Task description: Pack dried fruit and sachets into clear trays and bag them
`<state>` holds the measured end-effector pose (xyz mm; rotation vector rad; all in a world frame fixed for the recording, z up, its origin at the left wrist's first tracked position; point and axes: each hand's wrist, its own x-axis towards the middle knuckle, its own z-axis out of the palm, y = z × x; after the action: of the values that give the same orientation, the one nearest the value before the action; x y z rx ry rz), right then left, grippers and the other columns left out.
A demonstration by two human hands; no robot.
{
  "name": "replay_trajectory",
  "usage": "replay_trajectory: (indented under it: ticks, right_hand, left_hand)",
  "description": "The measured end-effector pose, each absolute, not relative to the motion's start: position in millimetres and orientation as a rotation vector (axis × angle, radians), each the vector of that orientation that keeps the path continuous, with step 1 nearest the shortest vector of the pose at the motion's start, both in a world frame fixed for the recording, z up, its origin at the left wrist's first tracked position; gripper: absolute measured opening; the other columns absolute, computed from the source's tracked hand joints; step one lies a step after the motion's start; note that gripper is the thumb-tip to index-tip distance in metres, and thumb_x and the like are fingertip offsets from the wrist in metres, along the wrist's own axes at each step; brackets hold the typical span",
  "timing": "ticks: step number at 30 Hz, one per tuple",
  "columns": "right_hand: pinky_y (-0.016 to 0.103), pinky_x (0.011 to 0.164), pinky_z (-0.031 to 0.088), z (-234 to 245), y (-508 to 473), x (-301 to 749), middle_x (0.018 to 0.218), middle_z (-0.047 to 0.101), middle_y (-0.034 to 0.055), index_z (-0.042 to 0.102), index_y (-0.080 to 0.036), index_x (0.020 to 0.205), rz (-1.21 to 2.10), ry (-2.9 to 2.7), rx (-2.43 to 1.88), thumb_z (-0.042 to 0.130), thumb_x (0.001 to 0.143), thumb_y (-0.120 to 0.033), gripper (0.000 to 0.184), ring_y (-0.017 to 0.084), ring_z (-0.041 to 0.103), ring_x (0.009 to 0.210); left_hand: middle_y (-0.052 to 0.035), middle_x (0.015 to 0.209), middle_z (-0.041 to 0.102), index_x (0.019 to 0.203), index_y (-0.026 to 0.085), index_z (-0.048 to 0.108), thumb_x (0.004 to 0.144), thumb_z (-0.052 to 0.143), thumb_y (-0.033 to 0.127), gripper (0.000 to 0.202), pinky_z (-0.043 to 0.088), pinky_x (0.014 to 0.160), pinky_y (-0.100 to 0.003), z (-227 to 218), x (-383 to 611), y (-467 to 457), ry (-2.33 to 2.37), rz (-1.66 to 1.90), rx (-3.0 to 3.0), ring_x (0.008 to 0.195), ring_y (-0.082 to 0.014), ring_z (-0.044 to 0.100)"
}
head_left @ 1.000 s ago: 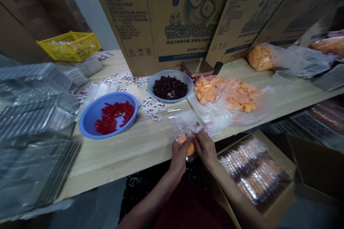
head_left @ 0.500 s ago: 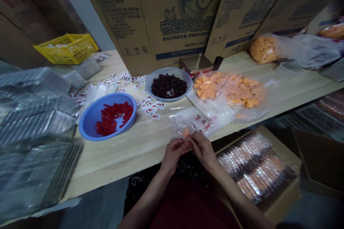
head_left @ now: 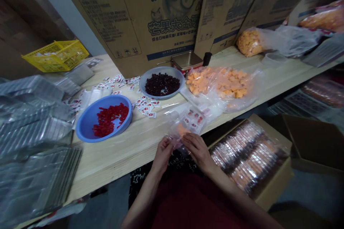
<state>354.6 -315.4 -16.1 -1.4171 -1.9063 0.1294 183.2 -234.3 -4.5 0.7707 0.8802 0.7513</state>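
My left hand [head_left: 163, 152] and my right hand [head_left: 197, 149] meet at the front edge of the wooden bench [head_left: 126, 150]. Both pinch the near end of a small clear plastic bag [head_left: 185, 123] with red printing and orange fruit pieces inside. The bag lies tilted on the bench edge, its far end pointing away from me. Right behind it sits an open clear sack of orange dried fruit chunks [head_left: 220, 84]. A blue bowl of red candied pieces [head_left: 103, 118] stands to the left, a grey bowl of dark dried berries [head_left: 161, 83] behind.
Small red-and-white sachets [head_left: 146, 109] lie scattered between the bowls. Stacks of silver foil pouches [head_left: 34, 139] cover the left. A yellow basket [head_left: 55, 54], a metal tin [head_left: 186, 61] and large cartons [head_left: 134, 18] line the back. A carton of filled packs [head_left: 249, 155] sits below right.
The bag has been lifted from below the bench edge up onto it, and both hands have shifted to its near end. The camera has tilted and drifted.
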Motion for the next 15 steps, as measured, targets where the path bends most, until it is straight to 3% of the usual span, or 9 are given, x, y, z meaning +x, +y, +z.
replay_trajectory:
  ticks: [3,6,8,11,15]
  right_hand:
    - [0.052,0.104,0.046,-9,-317,361,0.124,0.067,0.0086,0.053,-0.029,0.137,0.086,-1.802,-1.342,0.049,0.097,-0.012,0.044,0.024,0.056,0.125]
    - [0.050,0.100,0.050,11,-312,361,0.117,0.070,0.0081,0.060,-0.028,0.130,0.117,-1.687,-1.337,0.050,0.097,-0.013,0.037,0.024,0.062,0.117]
    - [0.048,0.098,0.052,29,-311,360,0.114,0.071,0.0084,0.064,-0.027,0.124,0.173,-1.628,-1.346,0.049,0.097,-0.015,0.033,0.023,0.063,0.115]
    - [0.042,0.099,0.052,60,-318,375,0.119,0.068,0.0080,0.064,-0.026,0.123,0.307,-1.586,-1.358,0.054,0.098,-0.024,0.028,0.021,0.061,0.117]
    - [0.044,0.104,0.047,63,-368,437,0.128,0.062,0.0073,0.058,-0.026,0.129,0.263,-1.244,-1.688,0.065,0.092,-0.036,0.039,0.022,0.057,0.121]
  left_hand:
    - [-0.0125,0.125,0.063,0.124,0.021,0.056,0.072,0.079,0.040,0.060,0.050,0.097,-0.042,11,168,-231,1.010,0.784,1.165,0.115,-0.0258,0.061]
    - [-0.0115,0.152,0.042,0.142,0.028,0.041,0.069,0.083,0.031,0.084,0.039,0.111,-0.051,29,167,-222,1.049,0.815,1.874,0.140,-0.0314,0.039]
    - [-0.0082,0.153,0.043,0.142,0.030,0.044,0.078,0.072,0.020,0.071,0.033,0.116,-0.052,40,177,-211,0.886,0.711,2.300,0.146,-0.0306,0.031]
    - [-0.0073,0.135,0.062,0.132,0.027,0.057,0.090,0.052,0.012,0.045,0.043,0.108,-0.047,49,201,-194,0.699,0.686,2.577,0.133,-0.0273,0.049]
    - [-0.0052,0.125,0.068,0.127,0.027,0.062,0.092,0.053,0.020,0.037,0.048,0.102,-0.045,58,209,-181,0.788,0.826,2.535,0.116,-0.0264,0.062]
